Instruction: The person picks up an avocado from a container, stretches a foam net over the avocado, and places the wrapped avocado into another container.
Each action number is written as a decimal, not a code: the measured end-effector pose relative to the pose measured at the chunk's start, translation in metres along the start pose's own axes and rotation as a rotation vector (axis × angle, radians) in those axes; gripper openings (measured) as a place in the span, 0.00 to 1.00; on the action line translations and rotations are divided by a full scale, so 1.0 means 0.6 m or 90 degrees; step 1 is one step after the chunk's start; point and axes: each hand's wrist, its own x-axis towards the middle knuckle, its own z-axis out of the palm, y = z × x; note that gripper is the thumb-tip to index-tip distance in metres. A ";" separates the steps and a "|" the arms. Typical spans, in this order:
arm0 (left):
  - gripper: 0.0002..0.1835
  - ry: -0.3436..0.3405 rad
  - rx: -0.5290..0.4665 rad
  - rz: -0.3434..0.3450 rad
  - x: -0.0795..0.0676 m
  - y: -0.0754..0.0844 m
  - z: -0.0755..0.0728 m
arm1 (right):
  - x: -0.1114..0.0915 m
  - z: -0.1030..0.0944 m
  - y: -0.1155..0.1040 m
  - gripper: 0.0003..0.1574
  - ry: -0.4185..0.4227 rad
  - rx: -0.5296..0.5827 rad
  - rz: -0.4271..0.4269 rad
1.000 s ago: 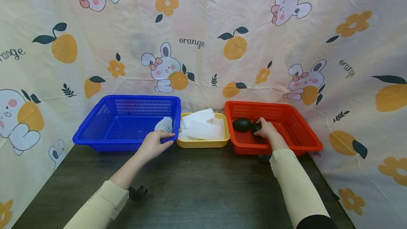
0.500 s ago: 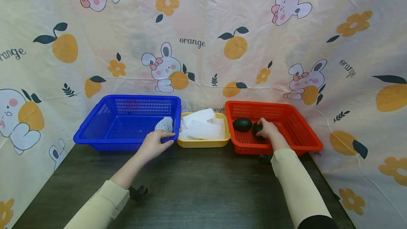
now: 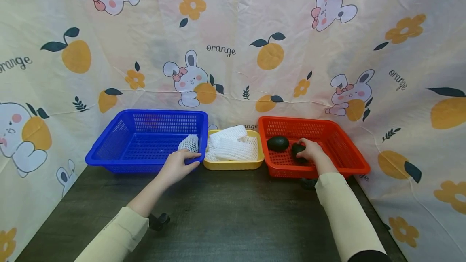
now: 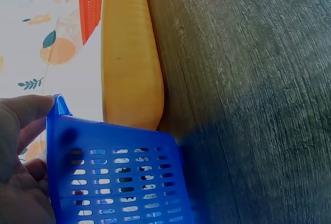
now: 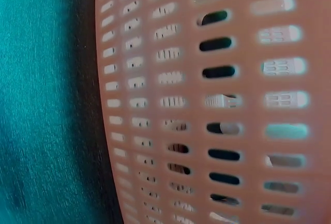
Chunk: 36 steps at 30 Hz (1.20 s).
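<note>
My left hand (image 3: 179, 164) reaches over the front right corner of the blue basket (image 3: 120, 161), its thumb and fingers around the rim. Just beyond those fingers, inside the basket, lies a rounded item in a white foam net (image 3: 189, 143). In the left wrist view the thumb (image 4: 33, 107) presses the corner of the blue basket's rim. Inside the red basket (image 3: 344, 144), my right hand (image 3: 312, 151) pinches a dark green avocado (image 3: 297, 152) low near the floor. A second avocado (image 3: 278, 143) lies to its left. The right wrist view shows only the slotted basket wall (image 5: 196, 115), with dark shapes behind it.
Between the two baskets stands a small yellow tray (image 3: 233, 165) holding several white foam nets (image 3: 233, 148). A printed cloth (image 3: 236, 68) hangs right behind the containers. The dark wooden table (image 3: 233, 213) extends in front of them.
My right hand has shifted slightly right with its avocado, widening the gap to the other avocado. The left hand stays at the blue basket's corner. The head view has tilted slightly.
</note>
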 end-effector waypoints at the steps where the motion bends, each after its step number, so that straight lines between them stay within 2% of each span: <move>1: 0.15 0.000 -0.001 0.000 0.000 0.000 0.001 | -0.001 -0.001 0.001 0.34 0.000 -0.001 -0.004; 19: 0.15 -0.001 -0.002 -0.005 -0.002 0.005 0.001 | -0.009 -0.012 0.001 0.33 0.053 -0.005 -0.038; 28: 0.16 -0.006 -0.008 -0.005 -0.003 0.004 0.001 | -0.028 -0.018 -0.009 0.33 0.074 -0.002 -0.089; 36: 0.16 -0.003 -0.002 0.000 -0.002 0.001 0.000 | -0.046 -0.033 -0.021 0.33 0.086 0.023 -0.106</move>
